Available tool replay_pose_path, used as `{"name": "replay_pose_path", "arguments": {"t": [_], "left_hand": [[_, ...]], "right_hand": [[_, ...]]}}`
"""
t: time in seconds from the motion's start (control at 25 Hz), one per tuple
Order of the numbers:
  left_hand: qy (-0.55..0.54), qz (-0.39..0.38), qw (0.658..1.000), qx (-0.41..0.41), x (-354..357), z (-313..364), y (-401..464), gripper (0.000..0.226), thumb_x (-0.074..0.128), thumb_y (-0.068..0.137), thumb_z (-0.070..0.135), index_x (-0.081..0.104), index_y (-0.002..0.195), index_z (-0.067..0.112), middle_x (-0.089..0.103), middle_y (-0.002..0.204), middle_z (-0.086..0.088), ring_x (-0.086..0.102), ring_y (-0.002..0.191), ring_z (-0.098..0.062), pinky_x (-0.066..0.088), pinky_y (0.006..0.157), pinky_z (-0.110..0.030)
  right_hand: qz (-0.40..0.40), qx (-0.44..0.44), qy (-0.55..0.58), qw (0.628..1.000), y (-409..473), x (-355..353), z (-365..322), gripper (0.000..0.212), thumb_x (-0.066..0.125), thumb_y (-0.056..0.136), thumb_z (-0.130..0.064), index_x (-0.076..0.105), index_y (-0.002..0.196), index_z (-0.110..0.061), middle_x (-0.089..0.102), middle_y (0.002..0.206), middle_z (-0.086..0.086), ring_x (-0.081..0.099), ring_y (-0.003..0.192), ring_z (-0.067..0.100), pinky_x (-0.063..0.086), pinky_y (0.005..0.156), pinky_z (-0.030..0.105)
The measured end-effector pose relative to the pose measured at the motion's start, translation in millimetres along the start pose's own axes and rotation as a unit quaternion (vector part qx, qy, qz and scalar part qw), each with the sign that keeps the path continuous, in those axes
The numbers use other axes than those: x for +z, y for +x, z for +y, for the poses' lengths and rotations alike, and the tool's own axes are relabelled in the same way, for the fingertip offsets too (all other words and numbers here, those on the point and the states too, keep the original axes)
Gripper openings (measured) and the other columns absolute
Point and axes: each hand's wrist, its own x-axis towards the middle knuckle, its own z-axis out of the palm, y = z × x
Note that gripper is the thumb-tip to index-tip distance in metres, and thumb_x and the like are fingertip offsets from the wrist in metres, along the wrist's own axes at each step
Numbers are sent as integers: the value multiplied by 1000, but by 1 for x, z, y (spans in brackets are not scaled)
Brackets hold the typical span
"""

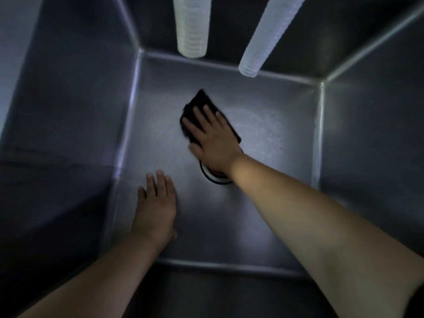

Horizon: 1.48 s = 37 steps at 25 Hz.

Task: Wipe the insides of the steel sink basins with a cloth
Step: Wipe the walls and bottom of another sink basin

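Note:
I look straight down into a deep steel sink basin (263,226). My right hand (212,140) lies flat with straight fingers on a black cloth (202,103), pressing it against the basin floor just beyond the round drain (214,177). The hand and wrist cover most of the drain. My left hand (156,203) rests flat and open on the basin floor near the left wall, holding nothing.
Two translucent ribbed hoses hang down into the basin from the far side, the left hose (191,26) and the right hose (268,37), both ending above the floor. Steel walls (68,111) rise steeply on all sides.

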Motion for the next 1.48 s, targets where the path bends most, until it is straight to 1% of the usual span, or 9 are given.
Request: {"name": "replay_pose_path", "arguments": {"t": [0.12, 0.36, 0.6, 0.68, 0.84, 1.04, 1.16, 1.32, 1.48], "left_hand": [[-3, -2, 1000, -2, 2, 0, 0, 130, 77, 69, 44, -16, 144, -6, -18, 153, -28, -9, 142, -47, 11, 117, -53], [4, 6, 1000, 1, 2, -1, -1, 130, 77, 67, 46, -13, 145, -6, -15, 154, -28, -5, 143, -47, 15, 116, -52], [4, 16, 1000, 6, 0, -2, -4, 126, 78, 68, 42, -9, 145, -7, -11, 153, -30, -2, 142, -49, 17, 114, -55], [-2, 19, 1000, 5, 0, -3, -3, 125, 78, 68, 40, -9, 145, -7, -11, 153, -30, -2, 141, -50, 17, 114, -55], [-12, 18, 1000, 12, 0, -5, -2, 123, 77, 70, 37, -10, 145, -7, -12, 153, -30, -3, 141, -50, 15, 114, -56], [-20, 23, 999, 15, 3, -6, 1, 118, 73, 73, 33, -12, 145, -7, -13, 153, -31, -4, 141, -50, 13, 115, -56], [-28, 24, 999, 14, 3, -7, 2, 118, 73, 74, 33, -13, 145, -6, -14, 153, -30, -6, 141, -49, 12, 115, -56], [-32, 27, 999, 13, 4, -9, 3, 122, 74, 71, 37, -13, 145, -6, -14, 153, -28, -7, 142, -48, 11, 115, -56], [-30, 22, 999, 15, 5, -9, 2, 120, 74, 72, 36, -12, 145, -5, -15, 153, -28, -8, 142, -48, 10, 115, -56]], "right_hand": [[-26, 127, 15, 991, 6, -12, 39, 65, 35, 93, -49, 11, 151, -30, 3, 159, 8, -4, 146, 30, -3, 116, 42], [0, 275, 8, 961, -69, -15, 93, 67, 40, 92, -46, 15, 151, -25, 9, 159, 11, 2, 146, 31, 1, 118, 41], [-30, 379, 19, 925, -126, -5, 50, 71, 25, 87, -50, 14, 151, -21, 7, 159, 12, 0, 146, 31, -2, 117, 43], [-37, 396, 35, 917, -113, -4, 32, 69, 30, 91, -48, 10, 151, -21, 3, 159, 13, -4, 146, 31, -5, 117, 44], [-34, 340, 38, 939, -41, -10, 11, 68, 36, 95, -46, 6, 152, -23, -1, 159, 14, -6, 145, 33, -6, 116, 44], [-54, 137, 28, 989, 60, -13, -44, 66, 32, 95, -45, 4, 151, -25, -4, 159, 15, -9, 145, 35, -6, 116, 47], [-64, 39, -3, 997, 97, -14, -56, 65, 31, 96, -48, 4, 151, -28, -4, 159, 11, -9, 145, 32, -7, 116, 45], [-31, 16, -17, 999, 110, -16, -31, 65, 34, 93, -50, 13, 151, -29, 5, 160, 7, -2, 146, 30, -3, 116, 42], [8, 82, -18, 996, 98, -15, 8, 65, 34, 91, -50, 17, 150, -28, 11, 159, 7, 4, 146, 30, 1, 117, 43]]}}
